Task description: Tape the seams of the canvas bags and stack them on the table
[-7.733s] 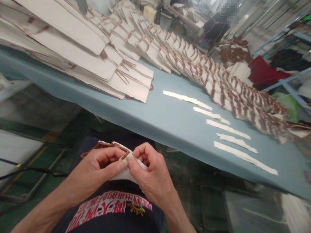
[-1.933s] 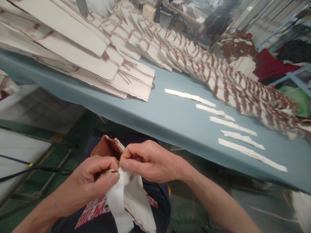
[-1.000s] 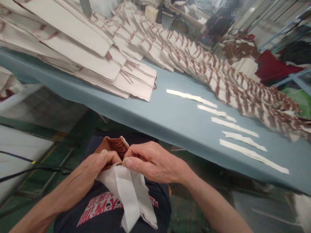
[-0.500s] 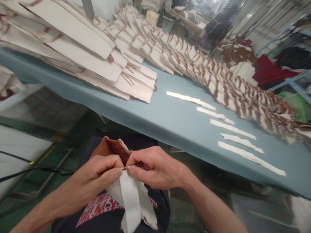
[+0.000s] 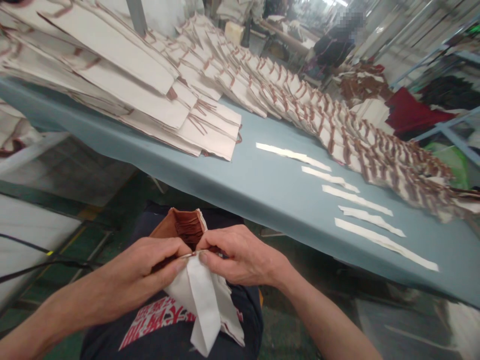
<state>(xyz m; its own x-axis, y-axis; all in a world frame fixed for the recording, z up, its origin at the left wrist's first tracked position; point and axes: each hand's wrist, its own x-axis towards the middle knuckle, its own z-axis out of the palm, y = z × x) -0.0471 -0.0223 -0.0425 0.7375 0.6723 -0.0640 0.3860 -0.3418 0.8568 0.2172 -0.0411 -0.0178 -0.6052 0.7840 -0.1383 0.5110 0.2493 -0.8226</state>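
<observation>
Brown-lined cloth (image 5: 183, 226) was pinched at the rim by fingers of left hand (image 5: 152, 265) and right hand (image 5: 243, 256), inner fingertips hidden, top of white strip (image 5: 204, 305) partly covered.

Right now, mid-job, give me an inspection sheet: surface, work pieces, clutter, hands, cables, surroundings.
Surface: blue-covered table, bearing stacked cream pieces, an overlapping brown-edged row and five white strips.
Work pieces: cream-and-brown fabric piece held off the table; hanging white strip at its edge.
Clutter: brown heap and red cloth beyond the table.
Hands: left hand and right hand pinch the piece's edge.
Cables: dark cord, lower left.
Surroundings: person in the background.
</observation>
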